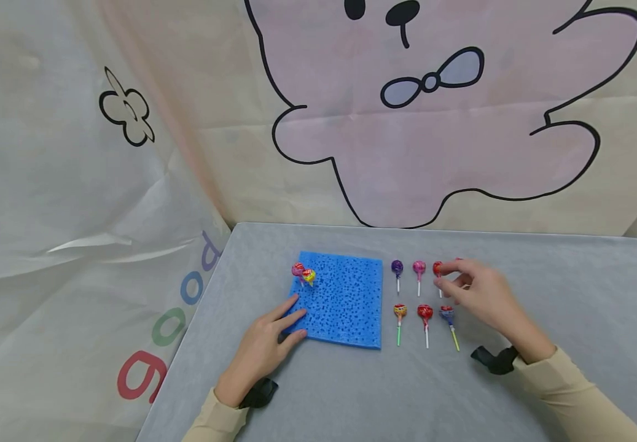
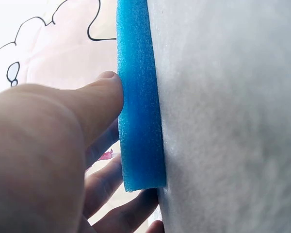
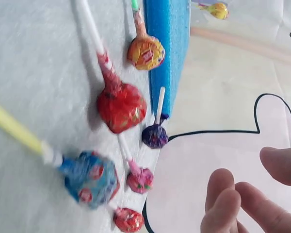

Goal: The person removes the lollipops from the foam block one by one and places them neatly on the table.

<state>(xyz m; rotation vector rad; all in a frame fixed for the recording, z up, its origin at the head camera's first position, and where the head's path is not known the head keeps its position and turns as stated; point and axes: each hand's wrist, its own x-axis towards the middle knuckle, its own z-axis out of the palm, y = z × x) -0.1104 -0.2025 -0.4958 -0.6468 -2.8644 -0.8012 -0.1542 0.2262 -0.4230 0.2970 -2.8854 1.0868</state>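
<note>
from the head view, the right hand [image 1: 481, 294] hovered with loosely curled fingers, holding nothing, just over a red lollipop [image 1: 437, 269] in the back row. the left hand [image 1: 265, 344] lay flat, fingers straight, on the near corner of a pitted blue foam pad [image 1: 346, 301].

left wrist view: the thumb [image 2: 99, 99] pressed the foam's spongy edge.

right wrist view: glossy round wrapped lollipops lay below the relaxed fingers [image 3: 223, 201] on grey felt.

A bright blue, dark-speckled foam pad [image 1: 343, 301] lies on the pale grey worktop [image 1: 572, 294] beside purple [image 1: 397, 267], pink [image 1: 419, 267], red [image 1: 425, 312] and blue-wrapped lollipops [image 1: 447, 314], under a cream backdrop [image 1: 241, 153] bearing a black-outlined pink cartoon.
</note>
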